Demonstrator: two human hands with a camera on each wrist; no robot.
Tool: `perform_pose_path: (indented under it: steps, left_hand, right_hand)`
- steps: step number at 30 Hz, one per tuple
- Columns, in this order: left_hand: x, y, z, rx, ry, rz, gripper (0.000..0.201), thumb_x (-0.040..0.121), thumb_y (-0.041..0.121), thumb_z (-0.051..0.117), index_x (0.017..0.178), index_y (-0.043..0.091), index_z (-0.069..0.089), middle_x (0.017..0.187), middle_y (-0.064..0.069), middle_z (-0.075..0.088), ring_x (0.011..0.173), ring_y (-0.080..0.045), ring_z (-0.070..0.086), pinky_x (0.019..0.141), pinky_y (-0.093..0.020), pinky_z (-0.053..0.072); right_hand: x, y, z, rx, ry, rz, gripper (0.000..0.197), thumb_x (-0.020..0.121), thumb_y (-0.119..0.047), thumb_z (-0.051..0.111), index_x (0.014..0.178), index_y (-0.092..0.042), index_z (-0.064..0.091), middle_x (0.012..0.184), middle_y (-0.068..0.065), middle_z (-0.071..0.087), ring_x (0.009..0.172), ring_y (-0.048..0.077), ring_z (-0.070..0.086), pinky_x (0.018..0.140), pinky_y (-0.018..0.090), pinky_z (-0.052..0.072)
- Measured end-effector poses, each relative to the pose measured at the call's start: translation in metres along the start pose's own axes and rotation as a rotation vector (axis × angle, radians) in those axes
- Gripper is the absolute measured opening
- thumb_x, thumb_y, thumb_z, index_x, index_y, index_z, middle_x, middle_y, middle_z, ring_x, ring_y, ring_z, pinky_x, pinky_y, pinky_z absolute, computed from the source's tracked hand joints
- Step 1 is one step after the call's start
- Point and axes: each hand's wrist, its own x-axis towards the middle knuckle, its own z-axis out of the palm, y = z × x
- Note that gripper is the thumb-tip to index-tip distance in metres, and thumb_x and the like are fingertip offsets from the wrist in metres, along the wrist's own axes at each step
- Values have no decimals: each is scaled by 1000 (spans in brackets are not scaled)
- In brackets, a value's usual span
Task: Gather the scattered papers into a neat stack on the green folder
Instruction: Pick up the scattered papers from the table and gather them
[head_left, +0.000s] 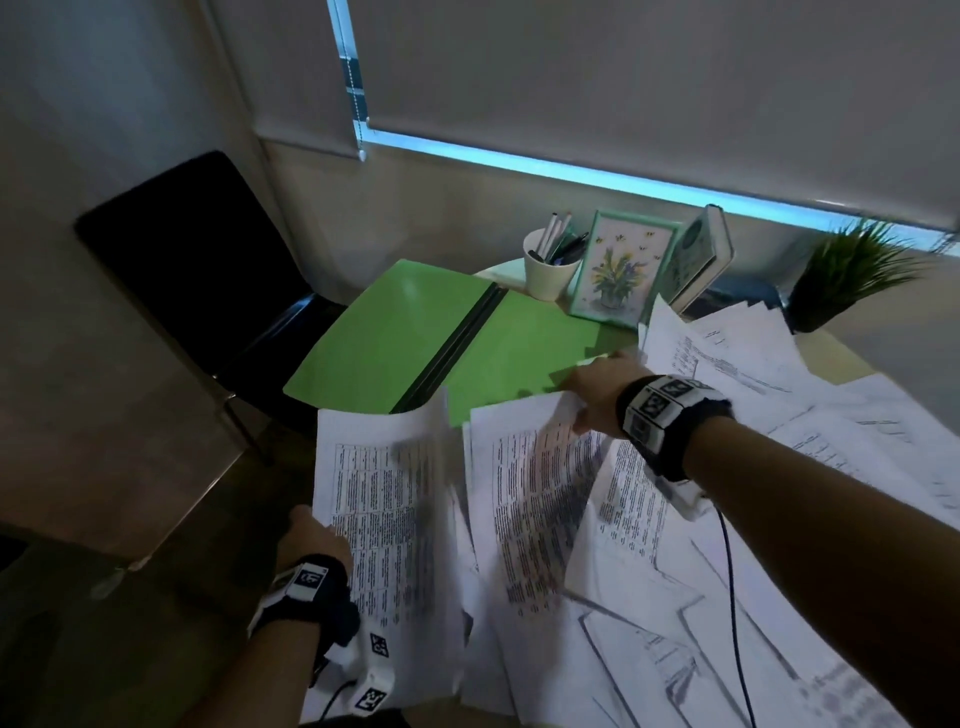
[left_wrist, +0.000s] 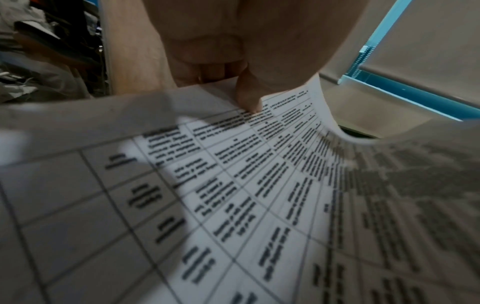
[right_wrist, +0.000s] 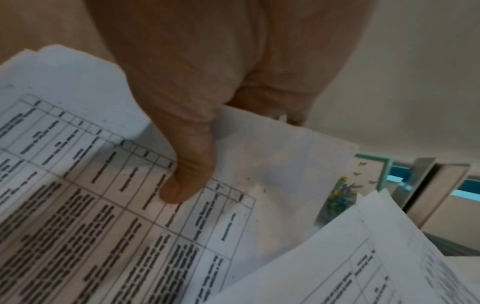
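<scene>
Papers (head_left: 649, 597) are lying loose across the near side of the table, overlapping at all angles and spreading off to the right. Nearest, the left hand (head_left: 311, 540) is holding a printed sheet (head_left: 384, 519) by its left edge; the left wrist view is showing the thumb (left_wrist: 249, 98) pressing on top of the page with the curled fingers under it, and the sheet is bowing upward away from the grip. A little farther in, the right hand (head_left: 597, 389) is pinching the top of a second sheet (head_left: 530, 493), thumb (right_wrist: 187, 174) on the printed face and the other fingers mostly hidden behind; how many pages are in that pinch is not clear. Beyond both hands the green folder (head_left: 415, 338) is lying open and flat, with nothing stacked on it yet, only the tops of the lifted sheets overlapping its near edge.

By the look of it, the gathering step is only beginning. The next move is calling for bringing the two held sheets together, squaring their edges, and laying them on the folder without creasing the bowed page. Farther back, a pen cup (head_left: 550, 270), a framed flower picture (head_left: 618, 270), a leaning book (head_left: 701, 254) and a small potted plant (head_left: 852, 275) are standing near the wall, close enough to the far papers to be knocked.
</scene>
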Motion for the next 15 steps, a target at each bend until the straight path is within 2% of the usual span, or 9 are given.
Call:
perform_pose_path:
  steps: [3, 6, 9, 12, 13, 15]
  left_hand:
    - [-7, 13, 3, 7, 2, 41, 29, 93, 5, 49, 121, 0, 42, 115, -27, 56, 104, -44, 57, 80, -46, 49]
    - [-17, 28, 3, 16, -32, 55, 30, 93, 6, 50, 122, 1, 42, 115, -26, 57, 102, -43, 58, 76, -43, 48]
    - [-24, 34, 6, 43, -14, 72, 37, 92, 13, 55, 126, 2, 42, 125, -24, 52, 111, -41, 54, 87, -47, 49]
    - [-28, 41, 7, 84, 110, 239, 49, 91, 34, 56, 134, 12, 44, 141, -14, 42, 127, -36, 42, 103, -49, 38]
    - [-32, 48, 7, 15, 87, 309, 49, 93, 39, 53, 135, 15, 45, 142, -11, 43, 128, -34, 43, 104, -47, 37]
    - [-46, 70, 0, -271, -126, 345, 49, 95, 51, 46, 129, 16, 55, 134, -8, 53, 121, -31, 51, 104, -40, 39]
  right_hand:
    - [-20, 16, -11, 40, 81, 24, 56, 81, -41, 73, 133, -40, 53, 113, -3, 70, 108, 20, 62, 105, 39, 38]
    - [-37, 25, -25, 99, 164, 50, 46, 80, -39, 73, 124, -35, 61, 113, 0, 70, 109, 23, 62, 102, 39, 43]
    - [-49, 27, -40, 119, 238, 49, 43, 83, -39, 71, 123, -31, 62, 117, -1, 68, 114, 24, 58, 106, 35, 35]
    - [-53, 24, -57, 92, 305, 38, 47, 83, -41, 70, 128, -33, 59, 118, 0, 68, 113, 23, 59, 107, 37, 34]
    - [-54, 24, -63, 91, 314, 42, 49, 83, -42, 70, 129, -34, 57, 119, 1, 68, 113, 23, 59, 108, 38, 35]
    - [-55, 25, -77, 91, 328, 53, 47, 84, -41, 70, 128, -34, 58, 116, 3, 69, 111, 24, 60, 107, 38, 34]
